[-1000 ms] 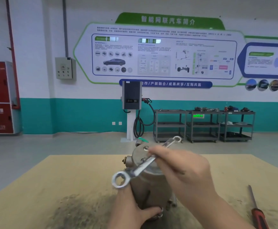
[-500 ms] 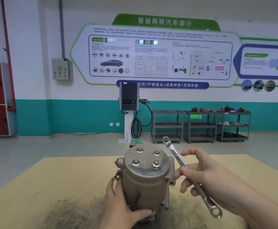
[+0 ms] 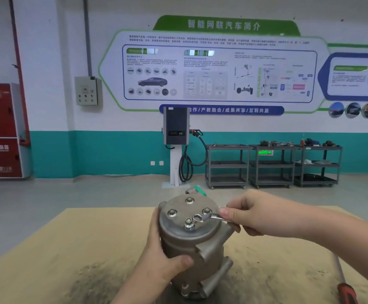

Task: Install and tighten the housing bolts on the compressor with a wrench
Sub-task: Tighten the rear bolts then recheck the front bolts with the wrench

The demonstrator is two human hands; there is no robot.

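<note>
On the tan workbench [image 3: 47,249], near edge, centre: one compressor [image 3: 191,244], metal, standing on end, round housing cover facing up. Four housing bolts [image 3: 189,200] with washers seated in the cover; the nearest one [image 3: 188,223] stands proud of the surface. Left hand [image 3: 161,257]: wrapped around the compressor's left side, thumb across the front of the body, fingers behind and out of sight. Right hand [image 3: 251,212]: fingers curled round the shank of a wrench [image 3: 207,217], thumb and forefinger pinching it close to the head. Wrench ring end lies over the cover between the nearest bolt and the right-hand bolt, seated on neither; whether it touches the cover cannot be told. Bench surface: dark grime patch in front of the compressor. Right edge of bench: one screwdriver [image 3: 346,291], red handle, partly cut off by the frame. Background: wall poster [image 3: 220,69], charging post [image 3: 176,137], three shelf carts [image 3: 272,165], red cabinet [image 3: 1,130].
</note>
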